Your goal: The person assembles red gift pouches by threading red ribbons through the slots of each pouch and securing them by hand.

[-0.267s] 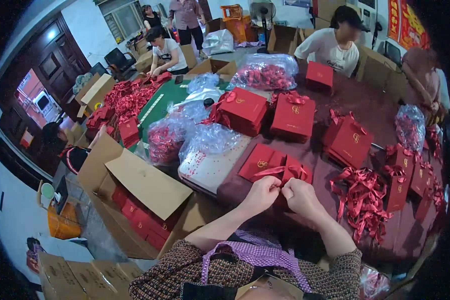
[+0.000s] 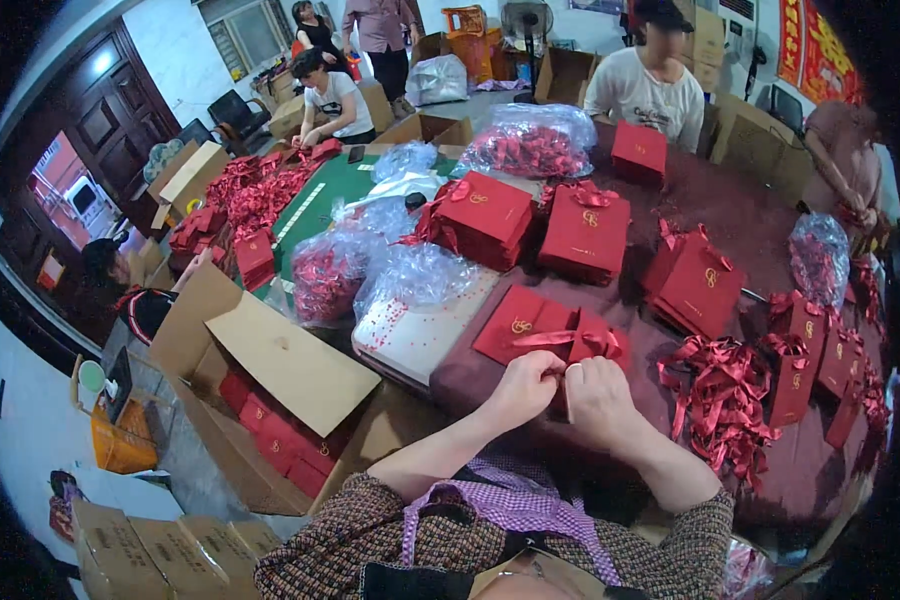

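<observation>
At the near edge of the table, both of my hands are closed close together over a small red paper gift bag point(image 2: 610, 345). My left hand point(image 2: 526, 388) pinches at the bag's near edge, thumb and forefinger together. My right hand point(image 2: 600, 402) is curled beside it, knuckles up. A shiny red ribbon point(image 2: 547, 341) loops across the bag just beyond my fingers; its ends at the fingertips are hidden. Another flat red bag point(image 2: 515, 322) with a gold mark lies to the left. A tangled heap of red ribbons point(image 2: 720, 400) sits right of my right hand.
Stacks of red bags point(image 2: 585, 235) stand farther back on the dark red tablecloth point(image 2: 715, 190). An open cardboard box point(image 2: 290, 360) holding red bags is at my left. Plastic bags of red pieces point(image 2: 330, 275) lie mid-table. Several other people work or stand around.
My right hand has rolled over slightly, so more of its back and knuckles shows. My left hand stays almost in place. The view has shifted slightly.
</observation>
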Motion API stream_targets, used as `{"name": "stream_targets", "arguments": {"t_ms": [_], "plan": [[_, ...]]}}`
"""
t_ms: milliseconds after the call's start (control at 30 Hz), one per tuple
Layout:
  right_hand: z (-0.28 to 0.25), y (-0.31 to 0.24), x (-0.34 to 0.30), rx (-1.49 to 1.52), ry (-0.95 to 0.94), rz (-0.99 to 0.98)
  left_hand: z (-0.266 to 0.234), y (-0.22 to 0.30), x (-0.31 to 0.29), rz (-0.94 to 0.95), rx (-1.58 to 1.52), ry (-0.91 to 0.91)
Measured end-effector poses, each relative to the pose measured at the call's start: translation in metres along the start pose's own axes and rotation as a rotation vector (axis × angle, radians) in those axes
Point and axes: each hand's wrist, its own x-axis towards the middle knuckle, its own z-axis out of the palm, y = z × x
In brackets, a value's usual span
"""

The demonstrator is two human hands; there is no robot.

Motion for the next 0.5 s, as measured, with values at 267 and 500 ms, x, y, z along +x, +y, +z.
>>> {"name": "stream_targets", "arguments": {"t_ms": [267,500], "plan": [[-0.01,0.018,-0.004,0.681,-0.194,0.293,-0.007,-0.004,-0.003,-0.095,-0.061,-0.019],[-0.008,0.003,-0.014,0.492,-0.049,0.295,-0.016,-0.009,-0.003,0.11,-0.182,-0.228]]}}
